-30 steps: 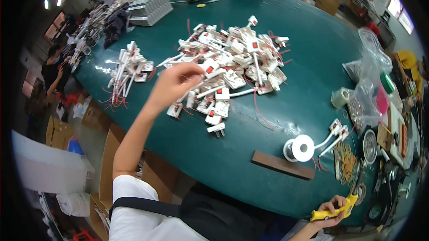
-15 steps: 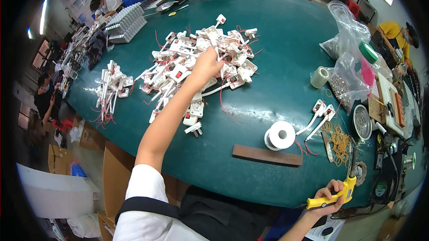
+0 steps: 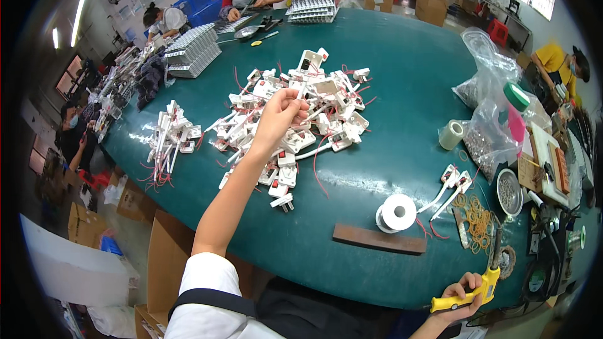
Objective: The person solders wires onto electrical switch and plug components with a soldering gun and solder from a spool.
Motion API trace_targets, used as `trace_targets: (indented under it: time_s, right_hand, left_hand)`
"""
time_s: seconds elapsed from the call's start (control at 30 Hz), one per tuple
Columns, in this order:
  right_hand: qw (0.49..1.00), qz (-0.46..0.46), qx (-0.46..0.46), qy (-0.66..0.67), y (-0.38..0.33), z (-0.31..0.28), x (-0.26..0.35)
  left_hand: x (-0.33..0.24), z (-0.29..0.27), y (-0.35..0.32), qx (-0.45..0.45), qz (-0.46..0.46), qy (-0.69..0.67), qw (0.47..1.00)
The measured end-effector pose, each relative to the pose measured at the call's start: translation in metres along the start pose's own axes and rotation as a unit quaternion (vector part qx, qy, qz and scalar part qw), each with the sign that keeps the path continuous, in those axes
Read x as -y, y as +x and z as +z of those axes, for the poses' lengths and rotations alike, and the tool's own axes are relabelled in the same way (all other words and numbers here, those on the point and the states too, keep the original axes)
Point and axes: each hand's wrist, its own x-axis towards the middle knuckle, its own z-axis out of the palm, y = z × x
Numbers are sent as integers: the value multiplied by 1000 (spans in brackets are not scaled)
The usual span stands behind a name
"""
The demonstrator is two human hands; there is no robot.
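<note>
- A pick-up step is judged to be in hand: the left hand (image 3: 279, 116) is stretched out over the pile of white plug parts (image 3: 295, 113) in the middle of the green table (image 3: 408, 75).
- The left fingers are pinched shut on one white plug piece (image 3: 300, 92), which is held just above the pile, near its centre.
- The right hand (image 3: 461, 295) is kept at the table's near edge, its fingers wrapped fully round the handle of a yellow tool (image 3: 468, 294).
- For the next move, it is judged that the pinched piece has to be drawn free of the red wires tangled through the pile and brought toward the tool.
- A smaller heap of white parts (image 3: 168, 141) is seen well apart on the left.
- A white tape roll (image 3: 397, 212) and a brown flat bar (image 3: 379, 239) are set between the pile and the right hand.
- Clear plastic bags (image 3: 487, 91) are heaped at the right rim, with a green-lidded container (image 3: 517, 97) beside them.
- Brown cardboard boxes (image 3: 163, 257) are stacked on the floor at the left; blue crates (image 3: 198, 3) are seen at the far wall.
- No label can be told clearly.
</note>
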Motion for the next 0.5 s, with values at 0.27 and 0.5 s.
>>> trace_targets:
  time_s: [0.27,0.5]
  right_hand:
    - [999,-25,-28,-33,1,10,-2]
    - [999,15,5,-27,5,4,-4]
  left_hand:
    - [-32,-10,-15,-11,40,-69,997]
    - [-55,-16,-54,52,33,7,998]
